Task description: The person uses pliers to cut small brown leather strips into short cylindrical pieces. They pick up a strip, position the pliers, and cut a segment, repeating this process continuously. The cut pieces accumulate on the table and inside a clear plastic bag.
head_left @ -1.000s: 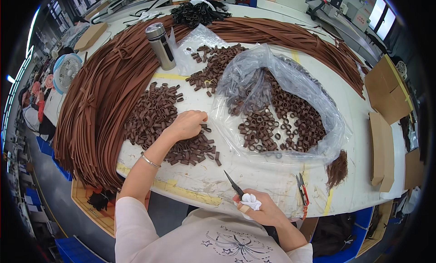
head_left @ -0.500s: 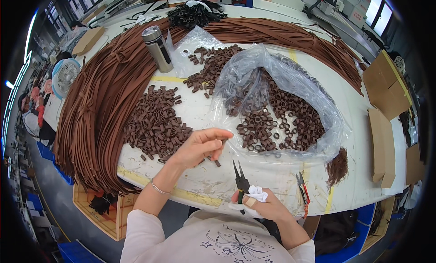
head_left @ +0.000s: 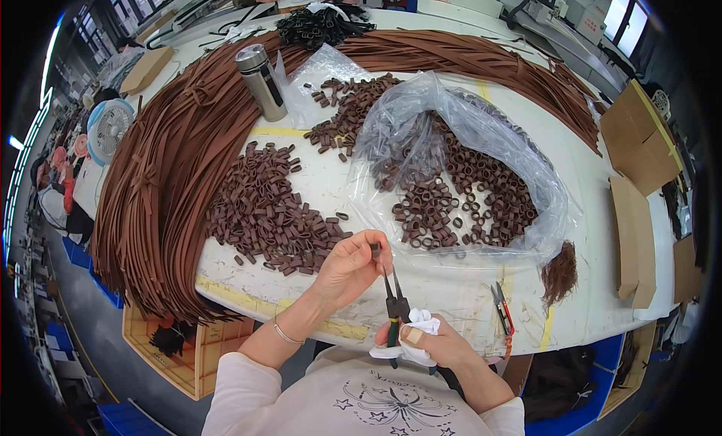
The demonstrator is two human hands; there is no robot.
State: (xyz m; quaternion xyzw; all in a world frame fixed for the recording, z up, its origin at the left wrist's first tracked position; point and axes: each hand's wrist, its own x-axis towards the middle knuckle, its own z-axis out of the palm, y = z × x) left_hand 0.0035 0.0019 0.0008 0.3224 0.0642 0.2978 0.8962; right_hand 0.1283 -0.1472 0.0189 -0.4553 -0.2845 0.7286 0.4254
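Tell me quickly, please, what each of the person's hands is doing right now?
Left hand: fingers closed, pinching a small brown leather loop.
Right hand: closed around black-handled pointed pliers and a white cloth.

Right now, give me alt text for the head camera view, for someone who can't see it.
A person's left hand holds a small brown loop at the tips of pliers gripped in the right hand, over a white table. Piles of brown loops, an open plastic bag and long brown straps surround them.
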